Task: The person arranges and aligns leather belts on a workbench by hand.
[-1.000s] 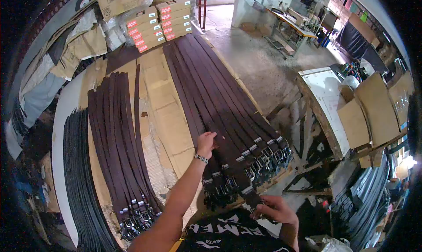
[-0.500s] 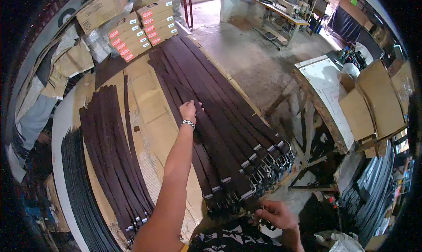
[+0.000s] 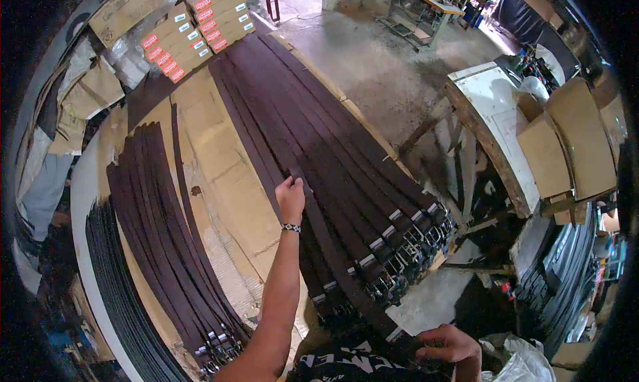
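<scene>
Dark brown belts lie side by side in a long row on a cardboard-covered table, their metal buckles (image 3: 406,249) bunched at the near right end. My left hand (image 3: 291,199) is closed around the strap of one belt (image 3: 333,249), partway along its length. That strap runs down toward my body over the row. At its buckle end, close to my shirt, my right hand (image 3: 449,345) has its fingers curled around the belt; the buckle itself is mostly hidden by the fingers.
Left of the row lie a smaller group of brown belts (image 3: 156,215) and a bundle of black straps (image 3: 120,282). Stacked labelled boxes (image 3: 223,19) stand at the far end. To the right are a white-topped table (image 3: 489,109) with cardboard and a sewing table (image 3: 426,2) farther back.
My left hand has moved nearer along the belts, with the strap in its grip. My right hand has shifted right and slightly down, drawing the buckle end away from the row.
</scene>
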A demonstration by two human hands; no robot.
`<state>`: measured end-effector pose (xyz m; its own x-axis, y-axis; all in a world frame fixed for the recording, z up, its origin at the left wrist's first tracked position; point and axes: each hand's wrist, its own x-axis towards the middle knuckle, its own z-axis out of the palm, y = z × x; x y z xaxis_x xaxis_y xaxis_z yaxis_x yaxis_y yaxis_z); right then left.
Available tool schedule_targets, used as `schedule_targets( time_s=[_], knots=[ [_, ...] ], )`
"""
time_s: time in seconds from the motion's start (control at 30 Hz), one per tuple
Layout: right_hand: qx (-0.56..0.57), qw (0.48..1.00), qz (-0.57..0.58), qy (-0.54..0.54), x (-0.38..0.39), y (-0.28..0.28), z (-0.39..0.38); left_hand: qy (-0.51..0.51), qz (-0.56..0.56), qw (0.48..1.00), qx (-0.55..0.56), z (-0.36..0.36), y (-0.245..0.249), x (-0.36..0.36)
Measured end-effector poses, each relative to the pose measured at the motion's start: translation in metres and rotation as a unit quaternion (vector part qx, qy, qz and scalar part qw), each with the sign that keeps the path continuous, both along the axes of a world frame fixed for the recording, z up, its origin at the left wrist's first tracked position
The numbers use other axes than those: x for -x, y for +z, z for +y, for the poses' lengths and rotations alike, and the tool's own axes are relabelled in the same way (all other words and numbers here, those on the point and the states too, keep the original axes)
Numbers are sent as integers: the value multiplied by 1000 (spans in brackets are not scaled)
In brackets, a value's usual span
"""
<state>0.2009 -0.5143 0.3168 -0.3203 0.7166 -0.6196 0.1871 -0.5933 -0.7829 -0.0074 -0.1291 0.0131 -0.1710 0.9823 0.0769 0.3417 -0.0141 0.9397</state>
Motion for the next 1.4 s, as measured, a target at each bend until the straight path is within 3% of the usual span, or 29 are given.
schedule_targets(
  time_s=[0.03, 0.1, 0.17, 0.23, 0.37, 0.43, 0.57, 0.67, 0.73, 0.8, 0.87, 0.93, 1.03, 1.13, 1.17, 1.23, 1.33, 1.4],
  knots=[
    [17, 1000, 17, -3, 0, -1, 1, 21, 36, 999, -33, 7, -23, 1],
    [-198, 976, 39, -83, 23, -5, 5, -4, -75, 995, 62, 12, 17, 3],
    [-204, 974, 27, -99, 29, -11, 12, -10, -125, 986, 105, 30, 29, 2],
    [1, 999, -25, -48, 24, -20, 24, 4, -117, 988, 102, 54, 16, 3],
    [-43, 995, -86, -36, 30, -28, 41, 19, -127, 987, 101, 95, 1, 8],
    [-57, 991, -113, -31, 29, -44, 41, 47, -34, 996, 65, 115, -10, 12],
    [38, 992, -63, -101, 32, -54, 51, 99, 79, 992, 5, 146, -39, 18],
    [40, 981, -75, -174, 39, -76, 49, 64, 142, 985, 68, 138, 6, 17],
    [0, 979, -131, -158, 43, -85, 54, 70, 217, 972, 58, 139, 4, 16],
    [-21, 979, -98, -180, 47, -105, 48, 32, 246, 962, 111, 142, 9, 21],
    [-32, 982, -83, -169, 49, -117, 45, 49, 264, 960, 75, 138, 4, 20],
    [-34, 988, -86, -122, 50, -119, 51, 35, 240, 968, 65, 128, 6, 22],
    [50, 982, -75, -166, 60, -96, 68, -11, 167, 985, 54, 92, 4, 28],
    [-61, 978, -51, -194, 67, -133, 55, -14, 112, 994, 6, 37, 4, 32],
    [-51, 978, -57, -196, 67, -133, 53, -21, 70, 997, 11, 16, 10, 35],
    [-32, 976, -70, -202, 70, -126, 56, -34, 102, 994, 27, -32, 22, 41],
    [-79, 971, -123, -191, 75, -117, 55, -63, 49, 996, 39, -101, 38, 52],
    [-128, 956, -169, -204, 72, -148, 36, -64, 37, 997, 16, -139, 51, 60]
  ],
)
